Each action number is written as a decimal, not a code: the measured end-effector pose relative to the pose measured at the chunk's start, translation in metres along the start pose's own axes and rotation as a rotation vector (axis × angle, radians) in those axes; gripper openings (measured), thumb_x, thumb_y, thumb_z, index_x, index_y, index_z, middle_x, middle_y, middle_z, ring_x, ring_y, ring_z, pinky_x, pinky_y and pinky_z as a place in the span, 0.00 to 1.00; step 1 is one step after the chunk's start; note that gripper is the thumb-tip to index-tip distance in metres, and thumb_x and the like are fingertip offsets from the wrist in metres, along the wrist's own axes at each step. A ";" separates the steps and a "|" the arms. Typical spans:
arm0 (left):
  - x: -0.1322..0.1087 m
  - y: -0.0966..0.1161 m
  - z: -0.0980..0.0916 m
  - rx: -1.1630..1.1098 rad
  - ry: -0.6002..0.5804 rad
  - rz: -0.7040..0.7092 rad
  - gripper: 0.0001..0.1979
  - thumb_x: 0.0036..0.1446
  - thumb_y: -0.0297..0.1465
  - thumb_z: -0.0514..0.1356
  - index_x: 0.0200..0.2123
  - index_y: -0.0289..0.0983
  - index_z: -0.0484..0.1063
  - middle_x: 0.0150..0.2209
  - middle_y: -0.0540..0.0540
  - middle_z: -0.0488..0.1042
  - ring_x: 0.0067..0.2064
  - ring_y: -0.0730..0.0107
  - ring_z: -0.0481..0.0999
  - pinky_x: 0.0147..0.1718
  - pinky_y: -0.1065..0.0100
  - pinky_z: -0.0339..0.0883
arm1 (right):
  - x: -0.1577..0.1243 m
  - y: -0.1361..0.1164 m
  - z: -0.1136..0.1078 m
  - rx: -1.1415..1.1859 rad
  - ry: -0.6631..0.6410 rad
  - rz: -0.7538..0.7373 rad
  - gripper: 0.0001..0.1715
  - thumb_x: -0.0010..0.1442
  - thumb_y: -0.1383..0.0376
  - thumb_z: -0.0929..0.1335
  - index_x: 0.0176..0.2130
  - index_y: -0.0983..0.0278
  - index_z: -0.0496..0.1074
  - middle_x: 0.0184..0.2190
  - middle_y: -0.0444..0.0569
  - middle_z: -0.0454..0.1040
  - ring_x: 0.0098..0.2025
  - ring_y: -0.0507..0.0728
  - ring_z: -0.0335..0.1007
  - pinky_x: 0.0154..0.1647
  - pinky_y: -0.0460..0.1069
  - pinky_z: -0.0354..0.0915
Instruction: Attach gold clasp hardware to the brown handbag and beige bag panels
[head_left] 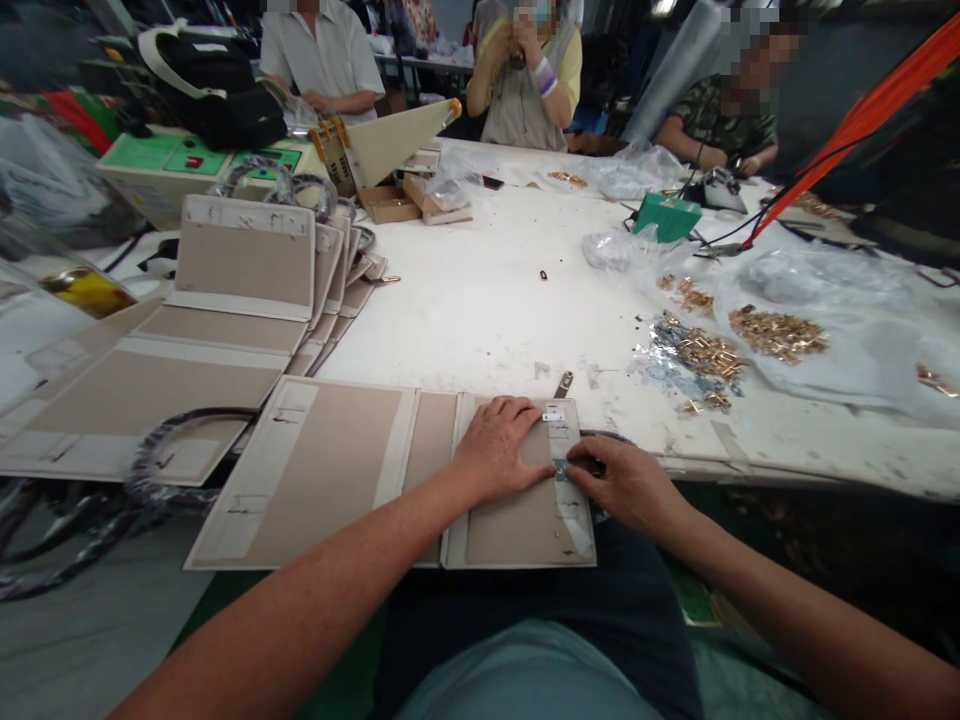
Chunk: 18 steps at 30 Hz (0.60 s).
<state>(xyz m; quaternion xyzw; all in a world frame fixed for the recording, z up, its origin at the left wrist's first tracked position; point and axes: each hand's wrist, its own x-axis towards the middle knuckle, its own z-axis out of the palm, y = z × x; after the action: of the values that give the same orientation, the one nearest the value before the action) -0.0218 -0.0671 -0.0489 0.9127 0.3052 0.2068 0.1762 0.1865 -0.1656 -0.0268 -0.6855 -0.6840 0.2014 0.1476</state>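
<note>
A hinged beige board cover [330,470] lies opened out across the table's front edge and over my lap. My left hand [495,450] rests on its right panel, fingers spread and thumb stretched toward a small grey metal plate [561,469]. Close to that plate, the thumb and finger of my right hand [630,485] are drawn together at the panel's right edge; what they hold is hidden. A white metal piece [553,416] sits above on the light strip. Past the panel's top edge sticks a metal tab [563,384]. Behind my right hand curves a dark handle [611,437].
Similar covers [240,255] are stacked at left, with plastic-wrapped handles [150,450]. Gold metal fittings [780,333] lie in piles on plastic at right. A green box [667,216] and a green-topped machine [202,160] stand farther back. Several people sit across the table [480,300].
</note>
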 end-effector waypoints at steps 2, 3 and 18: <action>0.001 0.000 0.001 0.001 -0.003 -0.012 0.37 0.52 0.51 0.69 0.60 0.38 0.68 0.60 0.41 0.69 0.60 0.50 0.65 0.63 0.49 0.59 | -0.002 0.002 0.002 0.060 0.006 0.024 0.09 0.62 0.59 0.69 0.40 0.59 0.77 0.35 0.46 0.79 0.37 0.58 0.74 0.38 0.49 0.65; 0.001 0.001 0.001 0.003 -0.006 -0.021 0.38 0.52 0.50 0.69 0.61 0.39 0.67 0.60 0.41 0.69 0.60 0.49 0.65 0.63 0.49 0.59 | -0.002 0.003 0.003 0.088 0.007 0.039 0.08 0.61 0.59 0.69 0.39 0.59 0.77 0.34 0.46 0.79 0.37 0.58 0.74 0.37 0.49 0.65; 0.002 0.004 0.001 0.038 -0.024 -0.055 0.35 0.52 0.49 0.69 0.59 0.40 0.67 0.60 0.41 0.69 0.60 0.49 0.65 0.62 0.49 0.59 | 0.012 -0.008 -0.024 0.466 0.125 0.144 0.12 0.60 0.56 0.73 0.31 0.61 0.77 0.21 0.41 0.72 0.24 0.53 0.67 0.25 0.47 0.60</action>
<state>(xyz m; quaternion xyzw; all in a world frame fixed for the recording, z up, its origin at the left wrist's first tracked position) -0.0182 -0.0691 -0.0476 0.9095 0.3321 0.1851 0.1681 0.1906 -0.1521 -0.0024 -0.6910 -0.5580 0.3209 0.3289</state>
